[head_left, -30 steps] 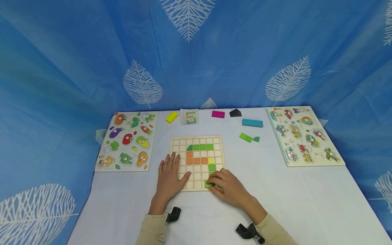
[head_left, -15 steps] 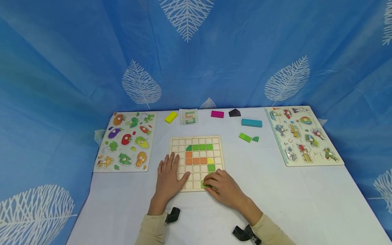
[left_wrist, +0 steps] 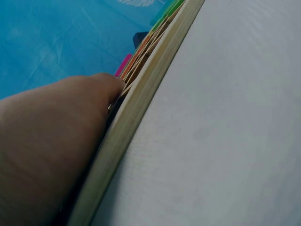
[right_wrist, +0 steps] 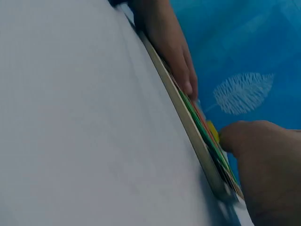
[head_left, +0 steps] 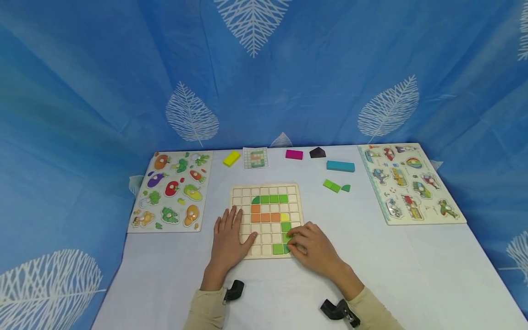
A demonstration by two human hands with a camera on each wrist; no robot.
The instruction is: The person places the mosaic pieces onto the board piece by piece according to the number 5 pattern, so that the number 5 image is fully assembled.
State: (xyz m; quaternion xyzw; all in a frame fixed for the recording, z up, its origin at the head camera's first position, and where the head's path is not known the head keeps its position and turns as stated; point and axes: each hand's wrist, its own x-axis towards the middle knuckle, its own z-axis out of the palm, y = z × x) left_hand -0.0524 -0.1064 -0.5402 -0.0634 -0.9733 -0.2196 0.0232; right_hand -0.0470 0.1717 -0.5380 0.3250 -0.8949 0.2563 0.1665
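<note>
A wooden grid board (head_left: 266, 238) lies in the middle of the table. My left hand (head_left: 228, 240) rests on its left side with straight fingers; part of that hand (left_wrist: 51, 136) shows beside the board's edge in the left wrist view. At the lower right corner my right hand (head_left: 313, 247) touches the board, its fingers bent and the thumb apart from the forefinger. By the thumb sits a dark green quarter-round block (head_left: 286, 249), partly hidden. A light green square block (head_left: 278, 249) lies left of it. Green blocks (head_left: 274, 199), orange blocks (head_left: 266, 217) and a yellow block (head_left: 284, 217) fill other cells.
Beyond the board lie a yellow block (head_left: 232, 158), a pattern card (head_left: 255, 158), a magenta block (head_left: 294, 155), a black block (head_left: 317, 152), a blue bar (head_left: 340, 166) and a green block (head_left: 332, 185). Puzzle boards stand left (head_left: 169, 192) and right (head_left: 412, 183).
My right hand first shifted slightly left over the corner blocks, then drew back right, uncovering the light green square and part of the dark green quarter-round block. The left hand stayed put.
</note>
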